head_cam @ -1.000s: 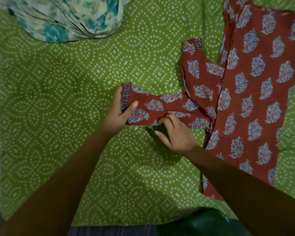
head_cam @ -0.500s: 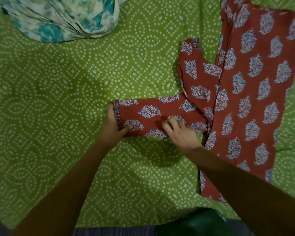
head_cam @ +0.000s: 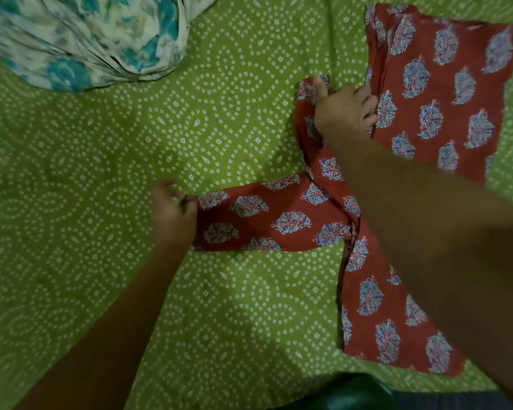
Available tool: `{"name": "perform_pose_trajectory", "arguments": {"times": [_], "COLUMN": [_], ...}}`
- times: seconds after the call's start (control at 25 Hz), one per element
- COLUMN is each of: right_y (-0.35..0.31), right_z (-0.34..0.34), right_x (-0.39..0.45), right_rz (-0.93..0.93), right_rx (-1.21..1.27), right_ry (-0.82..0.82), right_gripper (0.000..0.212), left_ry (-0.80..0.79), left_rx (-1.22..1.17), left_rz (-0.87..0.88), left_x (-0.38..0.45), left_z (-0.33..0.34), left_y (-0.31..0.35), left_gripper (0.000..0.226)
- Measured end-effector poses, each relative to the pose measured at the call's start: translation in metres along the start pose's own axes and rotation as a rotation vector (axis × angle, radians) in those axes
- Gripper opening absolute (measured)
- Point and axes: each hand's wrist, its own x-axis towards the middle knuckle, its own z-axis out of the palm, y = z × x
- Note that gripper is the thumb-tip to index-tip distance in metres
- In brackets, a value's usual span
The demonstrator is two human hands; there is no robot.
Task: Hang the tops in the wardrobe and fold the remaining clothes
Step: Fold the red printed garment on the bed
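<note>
A red top (head_cam: 444,93) printed with blue leaf motifs lies flat on the green bedsheet (head_cam: 219,119), on the right. One sleeve (head_cam: 267,220) stretches leftward across the sheet. My left hand (head_cam: 172,217) pinches the cuff end of that sleeve. My right hand (head_cam: 345,109) grips the second sleeve (head_cam: 304,93), which is bunched up near the top's left edge, thumb raised. My right forearm hides part of the top's lower body.
A crumpled white and teal floral garment (head_cam: 80,39) lies at the upper left. A dark green object (head_cam: 347,392) shows at the bottom edge, near the bed's front edge. Open bedsheet spreads across the left and centre.
My right hand left the flat sleeve and moved up and right to grip the other sleeve. The left hand stays on the cuff, and the flat sleeve now lies smoother.
</note>
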Motion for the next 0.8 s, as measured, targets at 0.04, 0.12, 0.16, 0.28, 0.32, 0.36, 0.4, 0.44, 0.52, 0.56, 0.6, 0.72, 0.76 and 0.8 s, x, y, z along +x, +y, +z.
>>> {"name": "perform_pose_trajectory", "arguments": {"times": [0.04,0.12,0.16,0.28,0.32,0.36,0.4,0.44,0.52,0.56,0.6,0.72,0.76,0.8], "right_y": [-0.004,-0.004,0.0,0.024,0.031,0.036,0.039,0.039,0.038,0.039,0.04,0.042,0.042,0.042], "right_z": [-0.006,-0.015,-0.019,-0.026,-0.026,-0.029,-0.034,-0.04,-0.053,-0.059,-0.063,-0.065,-0.064,-0.062], "right_x": [0.007,0.012,0.013,0.018,0.018,0.016,0.013,0.009,0.002,0.0,-0.003,-0.007,-0.005,-0.003], "right_rz": [-0.035,-0.157,-0.207,-0.36,-0.388,-0.401,-0.418,-0.441,-0.489,-0.493,-0.489,-0.452,-0.426,-0.402], "right_rx": [-0.121,-0.316,-0.297,0.195,0.389,0.527,0.621,0.691,0.791,0.829,0.858,0.904,0.91,0.908], "right_ry": [-0.082,-0.163,-0.187,-0.47,-0.601,-0.707,-0.795,-0.871,-0.98,-1.007,-1.037,-1.043,-1.027,-1.003], "right_gripper": [0.089,0.088,0.081,0.051,0.043,0.041,0.04,0.04,0.038,0.036,0.035,0.029,0.027,0.025], "left_ry": [-0.044,-0.12,-0.14,-0.238,-0.308,-0.377,-0.44,-0.499,-0.687,-0.805,-0.901,-0.868,-0.827,-0.824], "left_rx": [-0.043,-0.086,-0.059,-0.037,-0.046,-0.094,-0.191,-0.327,-0.653,-0.769,-0.837,-0.905,-0.902,-0.893], "left_rz": [0.046,0.128,0.155,0.244,0.226,0.156,0.042,-0.089,-0.296,-0.339,-0.357,-0.415,-0.388,-0.332], "left_x": [0.005,0.017,0.024,0.049,0.055,0.06,0.064,0.065,0.068,0.064,0.058,0.04,0.04,0.04], "left_z": [0.008,0.026,0.034,0.063,0.073,0.082,0.088,0.092,0.099,0.101,0.103,0.111,0.111,0.108], "left_y": [0.012,0.04,0.054,0.103,0.119,0.133,0.145,0.154,0.157,0.158,0.158,0.159,0.158,0.157], "left_gripper": [0.04,0.028,0.023,0.019,0.02,0.023,0.034,0.05,0.083,0.095,0.104,0.109,0.104,0.095]}}
